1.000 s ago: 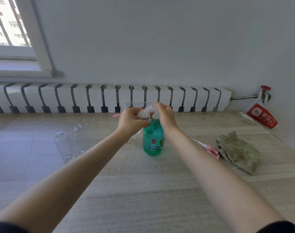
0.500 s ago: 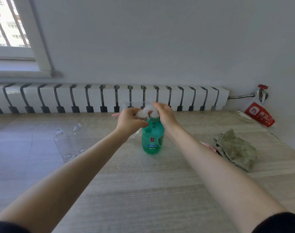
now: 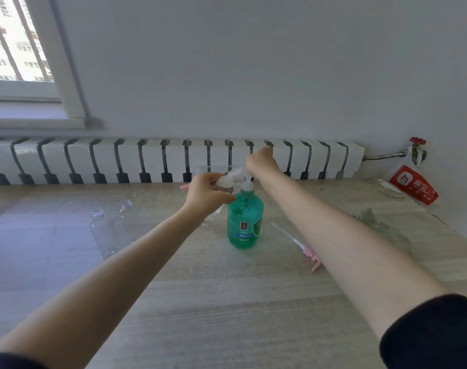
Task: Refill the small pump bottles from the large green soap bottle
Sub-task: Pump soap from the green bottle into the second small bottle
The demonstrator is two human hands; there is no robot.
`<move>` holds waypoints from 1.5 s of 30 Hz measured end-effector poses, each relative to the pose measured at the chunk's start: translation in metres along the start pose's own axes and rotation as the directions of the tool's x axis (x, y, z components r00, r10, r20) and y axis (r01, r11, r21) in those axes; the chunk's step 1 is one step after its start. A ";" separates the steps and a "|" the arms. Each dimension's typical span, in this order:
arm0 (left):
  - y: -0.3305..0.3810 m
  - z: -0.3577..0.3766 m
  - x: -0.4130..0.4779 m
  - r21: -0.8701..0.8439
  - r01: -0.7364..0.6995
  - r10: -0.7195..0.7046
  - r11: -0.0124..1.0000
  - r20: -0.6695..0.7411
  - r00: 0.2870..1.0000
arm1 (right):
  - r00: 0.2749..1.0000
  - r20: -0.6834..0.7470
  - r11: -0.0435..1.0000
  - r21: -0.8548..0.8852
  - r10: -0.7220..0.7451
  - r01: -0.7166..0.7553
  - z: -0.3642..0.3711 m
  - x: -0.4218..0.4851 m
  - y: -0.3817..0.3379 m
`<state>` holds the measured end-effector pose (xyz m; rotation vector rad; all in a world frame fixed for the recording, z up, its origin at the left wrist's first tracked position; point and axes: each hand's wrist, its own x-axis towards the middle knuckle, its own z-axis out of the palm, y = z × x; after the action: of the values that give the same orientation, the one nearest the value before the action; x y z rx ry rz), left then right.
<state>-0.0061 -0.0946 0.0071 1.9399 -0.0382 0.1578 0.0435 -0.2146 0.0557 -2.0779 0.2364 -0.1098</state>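
The large green soap bottle [image 3: 244, 225] stands upright in the middle of the pale wood tabletop [image 3: 227, 302], with its pale neck showing on top. The left hand [image 3: 207, 194] is right at its shoulder, its grip curled round a small clear plastic bottle [image 3: 225, 181] tilted just above the green one's top. The right hand [image 3: 261, 162] hangs higher, behind the neck, with its fingers curled away from us, so I can't tell what that grip has. Off left sit two uncapped clear empty bottles [image 3: 103, 233]. On the right a pink pump head with a white tube [image 3: 305, 247] lies just beside the right forearm.
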 end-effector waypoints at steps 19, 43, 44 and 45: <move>-0.008 0.002 0.000 0.052 -0.042 0.040 0.998 0.026 0.999 | 0.997 -0.068 0.967 -0.249 0.036 -0.052 0.018 0.009 0.010; -0.005 0.000 0.000 -0.005 -0.009 0.009 1.000 0.026 1.000 | 0.998 -0.035 0.948 -0.314 0.045 -0.054 0.008 0.018 -0.002; -0.005 0.000 0.000 -0.007 -0.010 0.010 1.000 0.025 1.000 | 0.998 -0.039 0.947 -0.317 0.040 -0.051 0.009 0.018 0.000; -0.005 0.000 0.000 -0.009 -0.011 0.011 1.000 0.025 1.000 | 0.999 -0.040 0.947 -0.318 0.035 -0.045 0.010 0.017 0.000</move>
<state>-0.0057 -0.0927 0.0024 1.9335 -0.0657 0.1405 0.0621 -0.2101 0.0502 -2.3932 0.3352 -0.0864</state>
